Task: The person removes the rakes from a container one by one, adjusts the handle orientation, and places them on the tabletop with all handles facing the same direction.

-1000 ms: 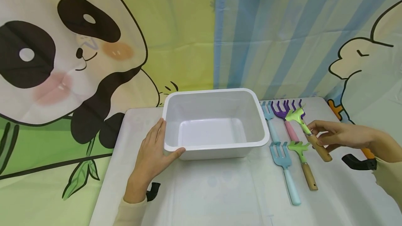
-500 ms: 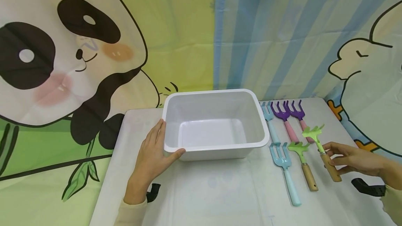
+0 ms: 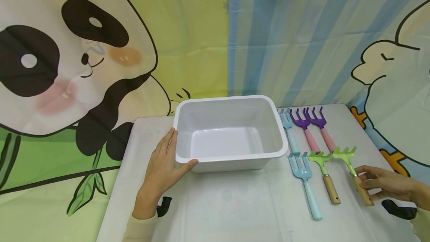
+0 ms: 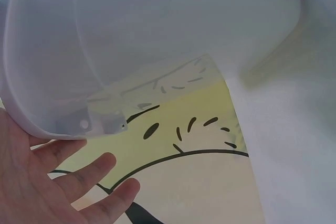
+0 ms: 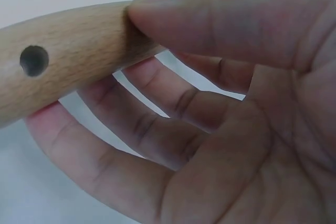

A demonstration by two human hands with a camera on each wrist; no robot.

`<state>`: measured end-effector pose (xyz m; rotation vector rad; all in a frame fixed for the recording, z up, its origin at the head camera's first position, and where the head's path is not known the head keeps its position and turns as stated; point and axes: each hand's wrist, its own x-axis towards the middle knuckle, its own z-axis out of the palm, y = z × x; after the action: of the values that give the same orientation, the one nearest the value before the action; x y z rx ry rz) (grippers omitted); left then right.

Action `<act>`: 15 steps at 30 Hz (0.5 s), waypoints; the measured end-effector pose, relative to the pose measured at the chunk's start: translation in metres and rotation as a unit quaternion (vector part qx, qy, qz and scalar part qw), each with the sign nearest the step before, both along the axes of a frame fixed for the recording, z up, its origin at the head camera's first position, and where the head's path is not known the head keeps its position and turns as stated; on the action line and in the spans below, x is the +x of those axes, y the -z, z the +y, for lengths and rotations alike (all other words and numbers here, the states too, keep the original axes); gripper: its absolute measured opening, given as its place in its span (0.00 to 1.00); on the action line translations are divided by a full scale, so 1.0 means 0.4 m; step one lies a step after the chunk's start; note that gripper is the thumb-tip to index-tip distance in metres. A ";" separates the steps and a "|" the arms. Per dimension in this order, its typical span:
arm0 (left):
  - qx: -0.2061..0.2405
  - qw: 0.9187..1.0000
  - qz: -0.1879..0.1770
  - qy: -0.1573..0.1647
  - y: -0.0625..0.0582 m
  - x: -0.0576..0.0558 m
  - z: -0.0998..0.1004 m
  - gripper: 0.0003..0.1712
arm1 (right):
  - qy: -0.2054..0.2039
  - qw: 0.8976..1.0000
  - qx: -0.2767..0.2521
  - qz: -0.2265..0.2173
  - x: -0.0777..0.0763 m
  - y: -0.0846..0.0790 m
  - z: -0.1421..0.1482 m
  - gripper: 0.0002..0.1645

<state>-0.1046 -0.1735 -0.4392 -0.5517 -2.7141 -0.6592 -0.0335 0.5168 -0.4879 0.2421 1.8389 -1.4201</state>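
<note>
My right hand (image 3: 389,185) pinches the wooden handle of a green-headed hand rake (image 3: 364,194) at the right of the table. In the right wrist view, the thumb lies on top and the fingertips underneath the wooden handle (image 5: 68,51), which has a hole near its end. My left hand (image 3: 161,171) rests against the left end of a white plastic basin (image 3: 231,158), fingers straight along its side and thumb at the front rim. Inside the basin only the bare white bottom shows. A second green rake (image 3: 330,189) with a wooden handle lies just left of the held one.
Two light-blue hand forks, one in front (image 3: 310,197) and one behind (image 3: 291,137), lie right of the basin. Beside the rear fork are two purple rakes with pink handles, one left (image 3: 311,139) and one right (image 3: 327,139). A printed curtain (image 3: 198,40) hangs behind the white table (image 3: 228,204).
My right hand has carried the green rake toward me and to the right, off the purple rakes to beside the other green one. My left hand and the basin stay put.
</note>
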 end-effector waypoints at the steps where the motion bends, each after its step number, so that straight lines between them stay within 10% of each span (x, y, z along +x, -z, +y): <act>1: -0.001 1.000 0.000 0.000 0.000 0.000 0.001 0.65 | 0.002 1.000 -0.003 -0.002 0.003 0.004 0.004 0.26; 15: 0.000 1.000 0.014 -0.002 0.000 0.000 0.002 0.65 | -0.004 1.000 0.006 -0.018 0.002 0.030 0.017 0.30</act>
<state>-0.1045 -0.1728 -0.4393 -0.5519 -2.6893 -0.6463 -0.0326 0.5237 -0.5000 0.2645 1.8189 -1.3904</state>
